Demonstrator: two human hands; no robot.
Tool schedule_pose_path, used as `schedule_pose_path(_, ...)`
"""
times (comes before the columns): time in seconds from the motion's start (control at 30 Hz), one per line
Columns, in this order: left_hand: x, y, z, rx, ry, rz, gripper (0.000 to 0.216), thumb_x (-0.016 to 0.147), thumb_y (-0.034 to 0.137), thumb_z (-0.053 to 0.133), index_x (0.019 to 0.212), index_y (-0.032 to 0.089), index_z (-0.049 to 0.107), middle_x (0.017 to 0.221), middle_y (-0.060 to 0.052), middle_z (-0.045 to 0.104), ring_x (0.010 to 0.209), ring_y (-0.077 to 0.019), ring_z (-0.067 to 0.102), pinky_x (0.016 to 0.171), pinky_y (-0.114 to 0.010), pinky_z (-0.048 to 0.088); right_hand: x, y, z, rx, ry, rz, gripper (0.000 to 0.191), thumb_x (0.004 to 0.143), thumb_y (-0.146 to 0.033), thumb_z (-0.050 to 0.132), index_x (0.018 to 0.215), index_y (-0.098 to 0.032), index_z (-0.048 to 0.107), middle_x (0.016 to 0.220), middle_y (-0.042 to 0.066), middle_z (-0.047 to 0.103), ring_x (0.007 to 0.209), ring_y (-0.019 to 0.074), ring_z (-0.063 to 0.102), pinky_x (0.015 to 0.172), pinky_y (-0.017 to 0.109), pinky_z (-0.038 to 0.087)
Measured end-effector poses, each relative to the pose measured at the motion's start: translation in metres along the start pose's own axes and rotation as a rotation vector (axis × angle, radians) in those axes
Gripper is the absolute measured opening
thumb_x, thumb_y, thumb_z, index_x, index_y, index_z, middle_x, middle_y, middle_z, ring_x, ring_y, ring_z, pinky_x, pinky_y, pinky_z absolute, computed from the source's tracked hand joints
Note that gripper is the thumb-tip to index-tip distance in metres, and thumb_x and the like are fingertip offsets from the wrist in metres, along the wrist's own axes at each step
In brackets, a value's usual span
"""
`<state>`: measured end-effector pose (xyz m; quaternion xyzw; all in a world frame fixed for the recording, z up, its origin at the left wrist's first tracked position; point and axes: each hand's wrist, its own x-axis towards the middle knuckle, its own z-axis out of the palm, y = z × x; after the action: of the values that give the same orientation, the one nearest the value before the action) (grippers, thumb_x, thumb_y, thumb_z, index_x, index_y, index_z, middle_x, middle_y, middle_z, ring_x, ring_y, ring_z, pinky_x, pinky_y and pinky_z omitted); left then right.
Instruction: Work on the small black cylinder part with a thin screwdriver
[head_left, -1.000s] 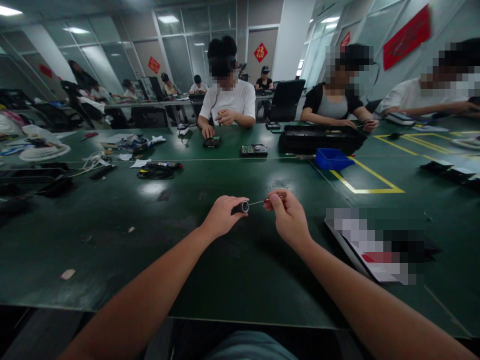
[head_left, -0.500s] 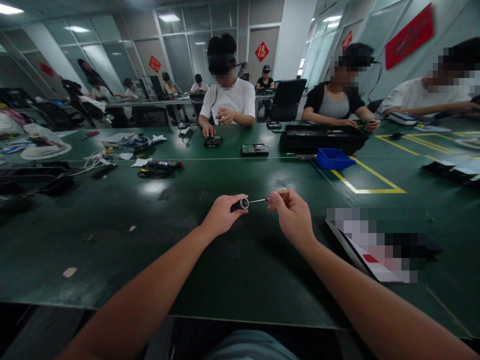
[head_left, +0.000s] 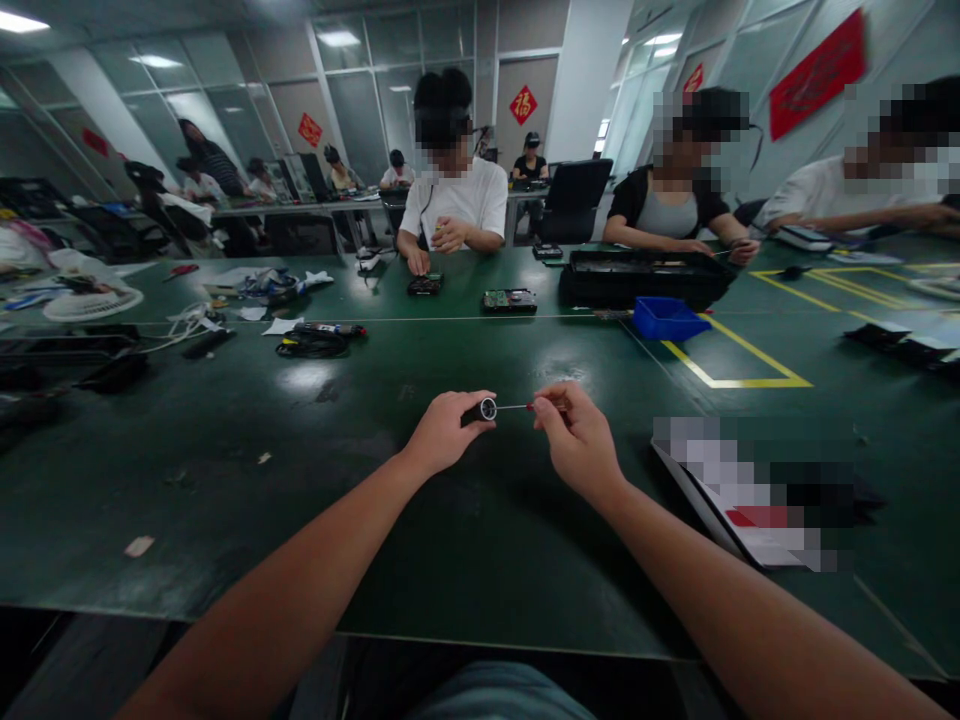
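My left hand (head_left: 444,430) is closed round a small black cylinder (head_left: 480,411) with a silvery ring at its open end, which faces right and toward me. What kind of part it is cannot be made out. In my right hand (head_left: 581,435) is a screwdriver (head_left: 514,407) with a thin metal shaft and a red collar; the fingers cover most of its handle. The shaft points left, and its tip is at the cylinder's ringed end. Both hands are above the green table (head_left: 480,540).
Ahead lie a coiled black cable (head_left: 311,340), a circuit board in a metal frame (head_left: 510,299), a blue bin (head_left: 667,318) and a long black housing (head_left: 649,277). A blurred-out flat item (head_left: 750,500) lies at right. Several people sit across the table.
My right hand has shifted slightly, and its fingers sit a little differently on the screwdriver. The shaft now lies more level. My left hand has stayed in place with the cylinder.
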<state>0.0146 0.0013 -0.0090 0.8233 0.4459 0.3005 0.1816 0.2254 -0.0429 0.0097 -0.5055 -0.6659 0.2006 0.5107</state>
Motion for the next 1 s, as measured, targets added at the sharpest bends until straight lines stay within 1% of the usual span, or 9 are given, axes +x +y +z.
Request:
schedule_pose_path(0.13,0.0,-0.002,0.0,-0.001,0.006,0.007,0.04,0.091,0.03,0.07,0.13,0.025,0.063,0.115,-0.004,0.072,0.103,-0.0233,0.062,0.096,-0.042,0.046,0.001,-0.002,-0.001,0.021,-0.063,0.046,0.018,0.094,-0.033,0.054,0.099,-0.022,0.067,0.075,0.001,0.068,0.068,0.0182,0.065,0.064,0.03,0.045)
schedule_pose_path(0.3,0.001,-0.004,0.0,0.001,0.018,0.0,0.04,0.09,0.029,0.071,0.129,0.025,0.064,0.116,-0.004,0.072,0.104,-0.0231,0.062,0.095,-0.041,0.046,0.002,-0.003,0.001,0.027,-0.059,0.131,0.042,0.102,-0.047,0.039,0.096,-0.02,0.07,0.055,-0.002,0.058,0.053,0.0158,0.057,0.059,0.03,0.042)
schedule_pose_path(0.37,0.001,-0.003,0.0,0.0,0.016,-0.007,0.04,0.09,0.028,0.071,0.129,0.025,0.064,0.115,-0.004,0.072,0.104,-0.0232,0.062,0.095,-0.041,0.046,0.002,-0.001,0.001,0.025,-0.053,0.153,0.039,0.102,-0.046,0.041,0.106,-0.02,0.069,0.054,-0.004,0.055,0.05,0.0156,0.054,0.055,0.03,0.04)
schedule_pose_path(0.47,0.0,-0.002,-0.001,0.004,0.011,-0.012,0.039,0.09,0.028,0.07,0.129,0.025,0.064,0.114,-0.004,0.072,0.103,-0.0235,0.062,0.095,-0.042,0.046,0.001,0.001,0.001,0.05,-0.062,0.129,0.031,0.099,-0.038,0.045,0.118,-0.021,0.063,0.061,-0.004,0.056,0.056,0.0161,0.055,0.056,0.029,0.04)
schedule_pose_path(0.63,0.0,0.001,-0.002,0.01,-0.011,-0.006,0.038,0.091,0.028,0.07,0.128,0.024,0.065,0.11,-0.003,0.072,0.101,-0.0231,0.062,0.096,-0.043,0.046,0.0,0.003,0.002,0.077,-0.049,0.105,0.023,0.098,-0.034,0.045,0.101,-0.022,0.064,0.065,-0.003,0.055,0.06,0.016,0.054,0.06,0.031,0.04)
schedule_pose_path(0.73,0.001,0.002,-0.001,0.01,-0.008,-0.013,0.038,0.089,0.026,0.072,0.127,0.023,0.065,0.111,-0.004,0.072,0.101,-0.0232,0.063,0.095,-0.042,0.047,0.0,0.006,0.005,0.139,-0.003,0.126,0.019,0.098,-0.035,0.046,0.103,-0.023,0.06,0.068,-0.003,0.057,0.062,0.0165,0.055,0.062,0.032,0.042)
schedule_pose_path(0.8,0.002,0.002,0.0,0.01,0.001,-0.012,0.039,0.088,0.025,0.073,0.126,0.023,0.066,0.113,-0.004,0.073,0.102,-0.0235,0.063,0.096,-0.042,0.047,0.0,0.008,0.007,0.225,0.041,0.141,0.018,0.094,-0.035,0.054,0.107,-0.023,0.057,0.074,-0.002,0.062,0.068,0.0175,0.06,0.067,0.033,0.046)
schedule_pose_path(0.9,0.002,0.002,0.001,0.008,0.012,-0.012,0.039,0.087,0.025,0.073,0.125,0.023,0.066,0.114,-0.004,0.073,0.103,-0.0239,0.063,0.097,-0.042,0.047,0.002,0.01,0.011,0.356,0.082,0.168,0.02,0.092,-0.04,0.059,0.099,-0.021,0.062,0.081,0.002,0.068,0.076,0.0185,0.064,0.075,0.035,0.05)
schedule_pose_path(1.0,0.002,0.003,0.0,-0.015,0.038,0.004,0.039,0.088,0.025,0.072,0.126,0.023,0.065,0.116,-0.005,0.072,0.106,-0.0243,0.063,0.098,-0.043,0.047,0.005,0.012,0.013,0.532,0.121,0.246,0.026,0.089,-0.046,0.064,0.093,-0.021,0.066,0.082,0.002,0.069,0.076,0.018,0.065,0.077,0.036,0.052)
